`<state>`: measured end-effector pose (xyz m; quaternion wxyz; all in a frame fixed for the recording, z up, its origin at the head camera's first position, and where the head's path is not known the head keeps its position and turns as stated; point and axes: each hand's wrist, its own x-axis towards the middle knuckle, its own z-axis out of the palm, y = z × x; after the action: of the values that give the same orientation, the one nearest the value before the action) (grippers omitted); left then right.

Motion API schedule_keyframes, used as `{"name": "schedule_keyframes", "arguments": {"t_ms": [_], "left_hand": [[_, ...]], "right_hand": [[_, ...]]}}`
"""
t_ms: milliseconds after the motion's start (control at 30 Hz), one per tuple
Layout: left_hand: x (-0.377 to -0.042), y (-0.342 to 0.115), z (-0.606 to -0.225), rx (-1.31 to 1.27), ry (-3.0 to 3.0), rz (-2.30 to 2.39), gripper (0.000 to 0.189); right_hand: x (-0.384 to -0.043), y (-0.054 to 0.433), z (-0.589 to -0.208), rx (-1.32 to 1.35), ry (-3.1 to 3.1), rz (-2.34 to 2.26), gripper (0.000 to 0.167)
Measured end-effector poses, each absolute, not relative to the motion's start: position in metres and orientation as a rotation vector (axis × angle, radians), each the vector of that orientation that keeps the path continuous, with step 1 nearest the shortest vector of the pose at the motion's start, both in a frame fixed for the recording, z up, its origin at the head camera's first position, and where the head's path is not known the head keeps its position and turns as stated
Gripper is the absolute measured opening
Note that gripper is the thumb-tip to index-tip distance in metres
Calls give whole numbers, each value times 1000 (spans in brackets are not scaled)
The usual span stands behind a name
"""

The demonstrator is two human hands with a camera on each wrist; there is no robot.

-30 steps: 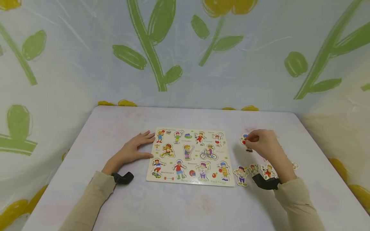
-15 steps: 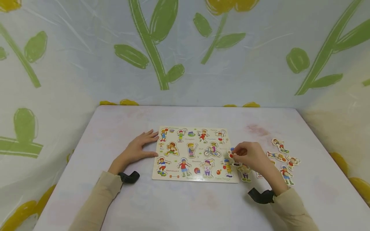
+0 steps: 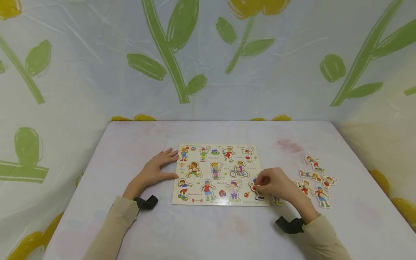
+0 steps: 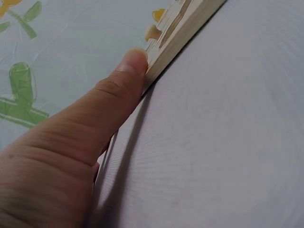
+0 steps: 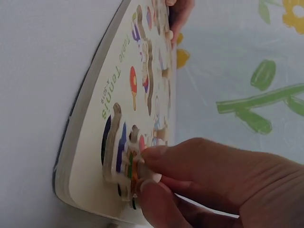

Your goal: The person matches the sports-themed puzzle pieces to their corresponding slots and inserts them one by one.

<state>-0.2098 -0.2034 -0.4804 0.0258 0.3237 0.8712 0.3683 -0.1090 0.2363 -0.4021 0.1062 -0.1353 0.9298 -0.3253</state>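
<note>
A wooden puzzle board [image 3: 201, 186] printed with children playing sports lies on the table. My left hand [image 3: 156, 171] rests at its left edge with fingers spread; in the left wrist view the thumb [image 4: 114, 90] touches the board's side. Between thumb and fingertips, my right hand [image 3: 276, 184] pinches a puzzle piece [image 3: 259, 191] of a child in a blue cap with a red paddle. In the right wrist view that piece [image 5: 130, 173] is tilted over the cutout at the board's corner, beside the "Table Tennis" print. The fingers hide part of it.
Several loose puzzle pieces [image 3: 321, 196] lie on the table [image 3: 227, 231] right of the board. One with a purple figure [image 3: 277, 200] sits close to the board, partly under the right hand. A flowered cloth [image 3: 276, 90] hangs behind the table.
My right hand has carried the pinched piece from the table right of the board leftward and down onto the board's lower right corner. My left hand has stayed at the board's edge.
</note>
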Motion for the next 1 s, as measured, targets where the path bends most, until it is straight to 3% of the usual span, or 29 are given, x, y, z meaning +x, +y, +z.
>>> {"name": "schedule_keyframes", "arguments": {"t_ms": [1000], "left_hand": [[-207,-204,-487,984,2686,1097,75]], "right_hand": [[-111,242,-414,-439,2658,-989,11]]}}
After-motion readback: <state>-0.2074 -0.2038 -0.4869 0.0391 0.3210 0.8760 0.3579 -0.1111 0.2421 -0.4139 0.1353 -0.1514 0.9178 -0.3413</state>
